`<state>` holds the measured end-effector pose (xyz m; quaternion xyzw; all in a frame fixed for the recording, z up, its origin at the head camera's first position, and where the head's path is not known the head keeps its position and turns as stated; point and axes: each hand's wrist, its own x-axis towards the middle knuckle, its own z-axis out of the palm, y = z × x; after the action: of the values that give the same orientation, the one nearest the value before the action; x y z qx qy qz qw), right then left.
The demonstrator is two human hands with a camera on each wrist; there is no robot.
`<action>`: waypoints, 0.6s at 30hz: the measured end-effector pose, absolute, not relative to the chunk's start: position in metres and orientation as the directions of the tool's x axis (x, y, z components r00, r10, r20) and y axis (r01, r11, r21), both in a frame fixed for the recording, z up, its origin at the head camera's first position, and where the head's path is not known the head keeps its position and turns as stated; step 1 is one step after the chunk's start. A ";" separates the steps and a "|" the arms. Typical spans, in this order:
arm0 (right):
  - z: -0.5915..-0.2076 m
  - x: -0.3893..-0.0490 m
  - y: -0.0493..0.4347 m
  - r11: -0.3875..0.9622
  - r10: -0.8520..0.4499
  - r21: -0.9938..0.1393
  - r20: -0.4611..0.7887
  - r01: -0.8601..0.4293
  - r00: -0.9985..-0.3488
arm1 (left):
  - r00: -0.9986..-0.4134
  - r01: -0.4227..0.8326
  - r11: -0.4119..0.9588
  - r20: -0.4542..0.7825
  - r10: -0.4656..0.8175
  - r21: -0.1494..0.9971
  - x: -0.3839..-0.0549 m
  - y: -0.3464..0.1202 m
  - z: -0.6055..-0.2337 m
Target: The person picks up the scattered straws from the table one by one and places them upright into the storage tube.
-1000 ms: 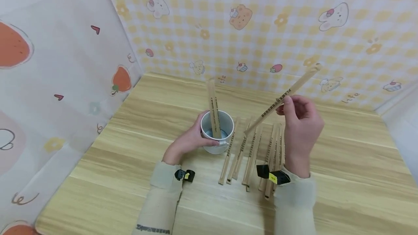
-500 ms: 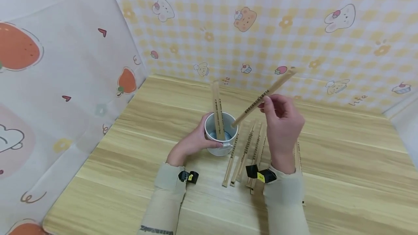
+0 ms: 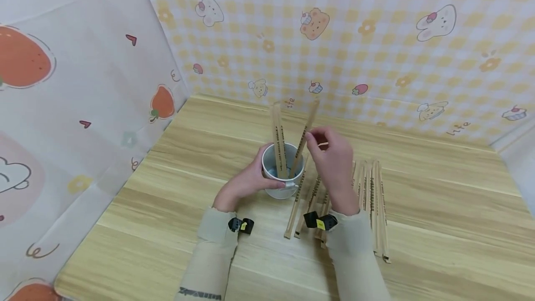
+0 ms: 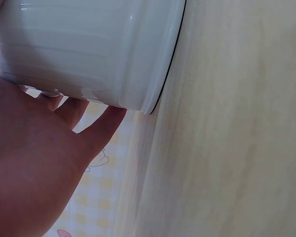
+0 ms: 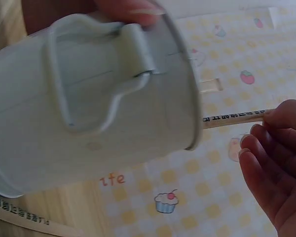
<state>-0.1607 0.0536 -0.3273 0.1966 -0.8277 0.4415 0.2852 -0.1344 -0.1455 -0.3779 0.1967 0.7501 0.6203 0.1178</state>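
Note:
My left hand [image 3: 251, 178] holds a white cup [image 3: 279, 194] from its left side, thumb across the front near the rim. In the left wrist view fingers [image 4: 106, 126] curl behind the cup's glossy wall [image 4: 79, 44]. Two brown paper-wrapped straws [image 3: 277, 129] stand in the cup, leaning slightly left. My right hand [image 3: 333, 166] pinches another wrapped straw [image 3: 311, 114] between thumb and forefinger. That straw tilts to the right, its lower end inside the cup. In the right wrist view the cup's wire handle [image 5: 59, 74] faces me, and printing shows on the pinched straw [image 5: 232, 118].
More wrapped straws lie on the wooden table [image 3: 159, 226]: one group [image 3: 294, 212] just right of the cup, partly under my right arm, another group [image 3: 373, 208] farther right. A yellow checked backdrop [image 3: 355, 55] stands behind, a white patterned one [image 3: 96, 78] at left.
My right hand has moved left and slightly down, and the pinched straw has swung more upright, its lower end passing into the cup. The left hand keeps its hold on the cup.

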 end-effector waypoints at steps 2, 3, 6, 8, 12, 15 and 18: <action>-0.331 -0.162 0.052 0.546 -0.092 -0.625 0.616 -0.557 -0.782 | -0.896 0.146 0.157 0.063 0.440 0.977 -0.134 -0.145 -0.377; -0.333 -0.163 0.051 0.551 -0.101 -0.629 0.603 -0.549 -0.792 | -0.896 0.145 0.157 0.063 0.439 0.977 -0.134 -0.145 -0.377; -0.338 -0.165 0.047 0.559 -0.120 -0.653 0.546 -0.511 -0.829 | -0.897 0.145 0.162 0.061 0.437 0.976 -0.135 -0.145 -0.376; -0.341 -0.166 0.045 0.556 -0.133 -0.673 0.507 -0.488 -0.852 | -0.899 0.140 0.171 0.053 0.434 0.975 -0.135 -0.145 -0.375; -0.345 -0.165 0.040 0.546 -0.136 -0.706 0.458 -0.452 -0.879 | -0.901 0.121 0.185 0.029 0.434 0.975 -0.134 -0.145 -0.374; -0.346 -0.164 0.038 0.561 -0.122 -0.708 0.442 -0.429 -0.889 | -0.902 0.111 0.188 0.020 0.431 0.976 -0.133 -0.145 -0.374; -0.348 -0.164 0.036 0.584 -0.119 -0.708 0.409 -0.397 -0.905 | -0.902 0.121 0.187 0.030 0.430 0.975 -0.133 -0.145 -0.374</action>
<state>-0.1644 0.0361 -0.3484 0.1474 -0.8751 0.4319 0.1611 -0.1333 -0.1453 -0.3741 0.1813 0.7600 0.6113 0.1261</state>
